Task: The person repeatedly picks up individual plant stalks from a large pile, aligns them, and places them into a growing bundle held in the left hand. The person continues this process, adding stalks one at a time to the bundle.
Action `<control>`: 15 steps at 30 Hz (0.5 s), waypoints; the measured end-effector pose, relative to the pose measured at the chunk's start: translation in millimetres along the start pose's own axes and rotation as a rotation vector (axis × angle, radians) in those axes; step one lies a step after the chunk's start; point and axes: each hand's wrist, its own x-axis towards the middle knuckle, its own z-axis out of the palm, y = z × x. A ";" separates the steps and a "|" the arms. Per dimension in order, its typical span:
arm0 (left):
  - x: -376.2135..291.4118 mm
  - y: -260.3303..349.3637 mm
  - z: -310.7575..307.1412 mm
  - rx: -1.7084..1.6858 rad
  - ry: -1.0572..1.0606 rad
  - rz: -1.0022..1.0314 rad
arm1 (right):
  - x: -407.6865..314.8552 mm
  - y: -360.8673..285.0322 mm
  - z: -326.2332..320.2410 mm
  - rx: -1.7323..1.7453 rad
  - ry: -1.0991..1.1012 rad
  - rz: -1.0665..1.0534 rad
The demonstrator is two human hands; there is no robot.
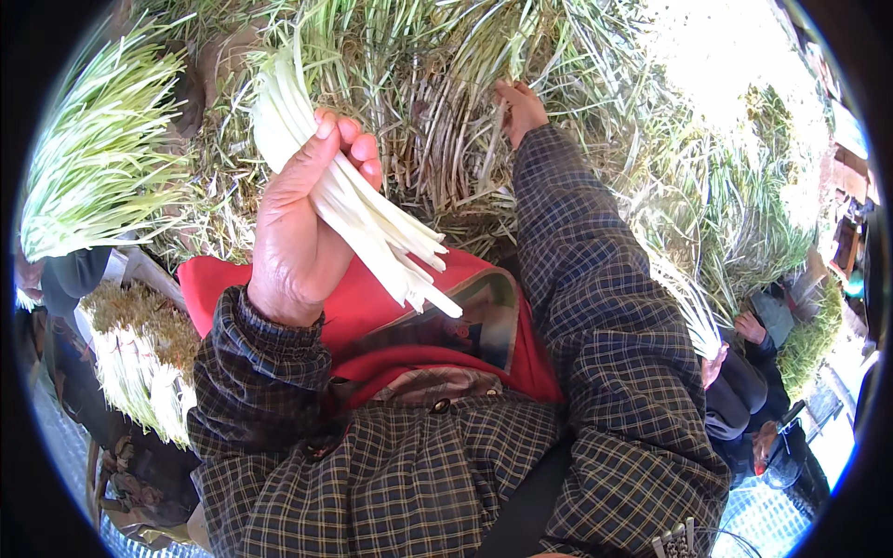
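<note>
My left hand (314, 202) is raised over my lap, closed around a bunch of pale, long-stemmed leafy vegetables (370, 230), perhaps garlic shoots or chives. Their white cut-looking ends point down to the right, and the upper stems bend away at the top left. Farther forward, my right hand (520, 108) reaches into a large heap of green stalks (446, 132) with brownish lower stems. Its fingers are bent at a green stalk, and whether they grip it is hard to see. A red cloth (230, 286) covers my lap below the left hand.
At the left, a person holds a big bundle of yellow-green stalks (104, 153). Below it lie white-stemmed bundles (139, 370) with brown roots. On the right, another person's hand (713, 364) holds white stems (687, 307). More grassy stalks (746, 209) are heaped at the right.
</note>
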 end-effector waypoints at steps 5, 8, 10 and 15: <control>5.6 2.0 -8.9 0.013 -0.061 0.037 | -64.7 -101.5 -43.8 -0.301 0.241 -0.280; 6.7 4.2 -10.0 0.006 -0.087 0.037 | -123.8 -164.3 -75.0 -0.020 0.152 -0.587; 5.8 3.1 -8.4 0.062 -0.120 0.055 | -172.6 -193.8 -102.0 0.044 -0.522 -0.782; 2.9 -13.4 -4.1 0.215 -0.113 0.029 | -197.1 -108.4 -82.5 -0.639 0.316 -0.961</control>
